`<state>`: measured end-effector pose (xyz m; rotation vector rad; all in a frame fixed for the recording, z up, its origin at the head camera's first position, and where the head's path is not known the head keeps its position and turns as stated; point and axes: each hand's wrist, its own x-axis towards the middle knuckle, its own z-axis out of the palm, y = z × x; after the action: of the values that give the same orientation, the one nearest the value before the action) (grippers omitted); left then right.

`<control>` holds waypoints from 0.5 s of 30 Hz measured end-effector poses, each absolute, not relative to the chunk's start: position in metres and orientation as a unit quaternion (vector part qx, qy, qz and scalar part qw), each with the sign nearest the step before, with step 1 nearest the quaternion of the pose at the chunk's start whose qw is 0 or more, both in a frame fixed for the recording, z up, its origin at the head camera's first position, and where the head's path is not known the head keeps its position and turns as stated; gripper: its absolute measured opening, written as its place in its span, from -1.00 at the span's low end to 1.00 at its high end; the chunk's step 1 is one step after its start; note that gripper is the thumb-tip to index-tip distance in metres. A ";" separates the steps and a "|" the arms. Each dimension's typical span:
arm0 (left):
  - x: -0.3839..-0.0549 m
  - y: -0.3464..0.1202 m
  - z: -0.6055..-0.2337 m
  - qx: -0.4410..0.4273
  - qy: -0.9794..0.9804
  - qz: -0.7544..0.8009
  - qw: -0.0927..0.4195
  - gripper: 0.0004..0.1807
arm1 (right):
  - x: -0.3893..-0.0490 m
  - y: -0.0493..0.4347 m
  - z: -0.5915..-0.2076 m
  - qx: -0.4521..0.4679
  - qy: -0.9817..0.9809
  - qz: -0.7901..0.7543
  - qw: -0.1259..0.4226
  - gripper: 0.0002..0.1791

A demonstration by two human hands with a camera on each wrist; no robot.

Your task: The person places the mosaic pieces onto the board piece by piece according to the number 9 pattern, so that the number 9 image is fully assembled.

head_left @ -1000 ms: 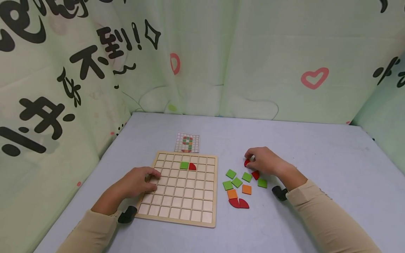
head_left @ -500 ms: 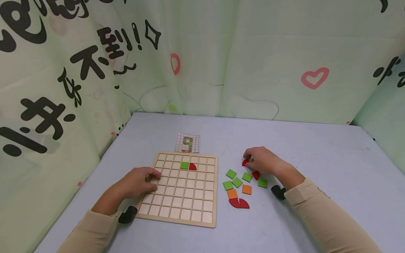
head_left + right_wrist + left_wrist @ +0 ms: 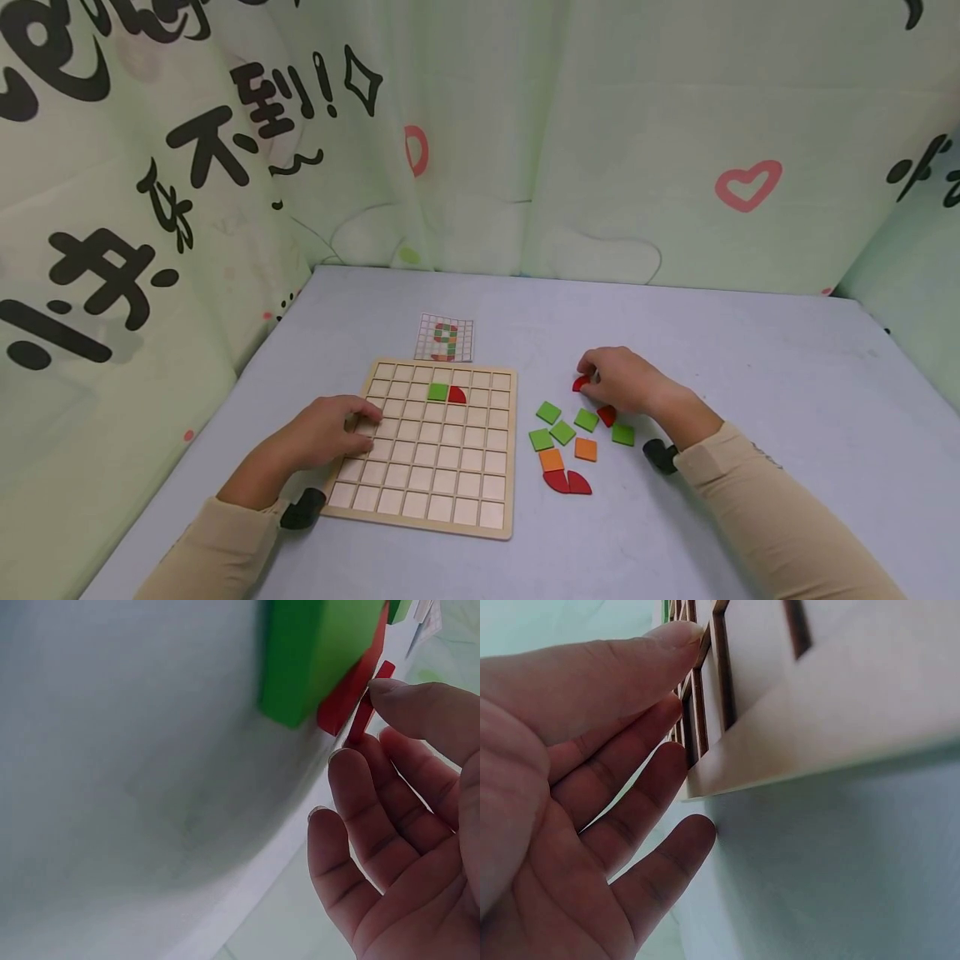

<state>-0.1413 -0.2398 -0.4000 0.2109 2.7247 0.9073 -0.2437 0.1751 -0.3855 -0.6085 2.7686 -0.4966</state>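
My right hand (image 3: 626,382) pinches a red quarter-circle tile (image 3: 580,383) between thumb and fingers, just above or on the table behind the loose tiles. In the right wrist view, the thumb lies on one side of that red tile (image 3: 363,716). My left hand (image 3: 322,429) rests at the left edge of a wooden grid board (image 3: 513,450), thumb and fingers loosely apart. The left wrist view has its thumb (image 3: 615,679) touching the board's frame. On the board, a green square tile (image 3: 438,392) sits beside a red quarter-circle tile (image 3: 457,395).
Several green squares (image 3: 562,432), two orange squares (image 3: 586,450) and more red quarter-circles (image 3: 578,482) lie scattered right of the board. A printed pattern card (image 3: 444,337) lies behind the board. A patterned curtain (image 3: 622,142) hangs beyond the table (image 3: 750,358).
The red tile in my right hand has shifted slightly left and turned, while that hand moved a little left. My left hand and the board stay where they were.
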 end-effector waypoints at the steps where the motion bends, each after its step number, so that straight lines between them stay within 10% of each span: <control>1: -0.141 -0.240 -0.400 0.072 0.938 0.312 0.131 -0.66 | -0.244 0.175 -0.385 -0.210 0.954 -0.172 0.131 -0.66; 15: -0.142 -0.239 -0.400 0.070 0.939 0.309 0.131 -0.65 | -0.245 0.161 -0.380 -0.229 0.951 -0.172 0.113 -0.67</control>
<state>-0.1421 -0.2391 -0.4000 0.2021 2.7268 0.8983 -0.2448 0.1607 -0.3797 -0.6715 2.7906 -0.5039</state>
